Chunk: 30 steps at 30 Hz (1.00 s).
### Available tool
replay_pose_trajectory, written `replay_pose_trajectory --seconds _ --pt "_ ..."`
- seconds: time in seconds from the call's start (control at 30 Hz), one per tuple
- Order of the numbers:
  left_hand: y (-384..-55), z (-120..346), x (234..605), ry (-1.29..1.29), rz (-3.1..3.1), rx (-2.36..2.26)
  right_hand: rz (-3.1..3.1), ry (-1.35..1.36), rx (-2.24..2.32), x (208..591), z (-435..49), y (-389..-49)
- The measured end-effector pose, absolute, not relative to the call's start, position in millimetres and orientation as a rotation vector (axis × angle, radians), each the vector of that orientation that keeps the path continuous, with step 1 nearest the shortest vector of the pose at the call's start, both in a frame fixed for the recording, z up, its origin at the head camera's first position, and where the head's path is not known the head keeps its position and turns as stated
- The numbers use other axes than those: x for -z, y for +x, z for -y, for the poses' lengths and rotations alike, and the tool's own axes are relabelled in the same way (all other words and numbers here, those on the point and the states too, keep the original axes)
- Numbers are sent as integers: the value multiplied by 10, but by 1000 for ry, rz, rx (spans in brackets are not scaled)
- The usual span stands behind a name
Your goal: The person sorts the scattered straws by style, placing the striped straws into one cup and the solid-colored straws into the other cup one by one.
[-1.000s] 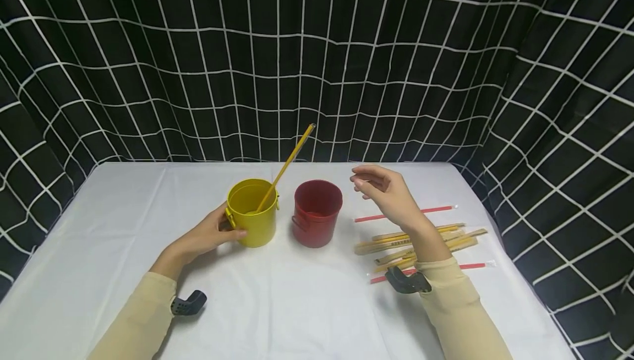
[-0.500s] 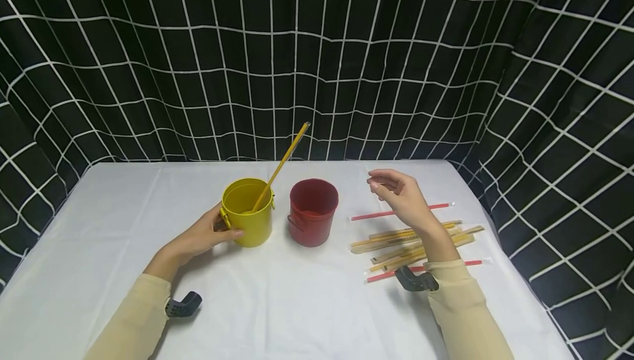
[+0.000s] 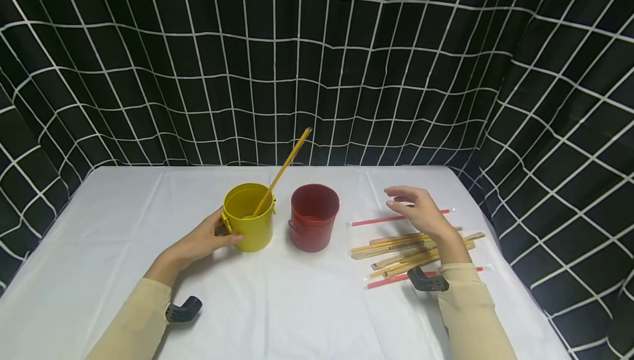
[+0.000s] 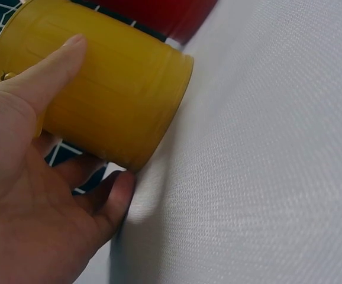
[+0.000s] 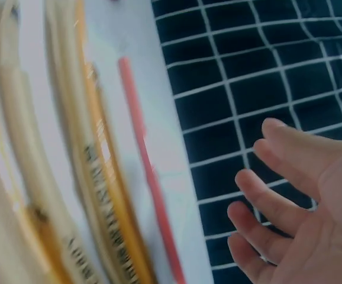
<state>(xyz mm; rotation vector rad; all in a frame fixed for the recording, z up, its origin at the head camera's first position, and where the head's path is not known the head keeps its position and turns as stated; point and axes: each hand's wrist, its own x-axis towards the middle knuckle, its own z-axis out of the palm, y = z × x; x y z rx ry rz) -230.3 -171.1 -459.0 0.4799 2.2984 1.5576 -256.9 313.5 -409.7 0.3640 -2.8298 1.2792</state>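
My left hand (image 3: 198,245) holds a small yellow bucket (image 3: 255,232) from its left side. In the left wrist view the thumb (image 4: 52,71) lies along the wall of the yellow bucket (image 4: 118,77), and the other fingers reach behind and below it. Leaning out of that bucket is a long yellow straw (image 3: 288,166), its lower end inside. My right hand (image 3: 421,211) hovers with loosely bent fingers over a wrapped red straw (image 3: 376,221); nothing is in it. In the right wrist view that hand (image 5: 301,207) shows apart from the red straw (image 5: 150,171).
Between the hands stands a red bucket (image 3: 313,230). Several wrapped chopsticks (image 3: 396,247) and yellow straws lie heaped under the right forearm, with another red straw (image 3: 378,283) in front. A white cloth (image 3: 297,316) covers the table; a black gridded curtain (image 3: 317,63) hangs behind.
My right hand has moved right and lower, from beside the red bucket to over the red straw. The left hand keeps its hold on the yellow bucket.
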Motion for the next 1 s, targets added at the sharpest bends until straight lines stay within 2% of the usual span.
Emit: replay_pose_trajectory --seconds 0.67,1.0 --pt "-2277 1732 4584 456 -2305 -1549 3123 50 -804 4476 -3253 -2680" --pt "-2302 1706 4567 458 -2288 -1558 3110 -58 -888 4491 -3261 -2674"
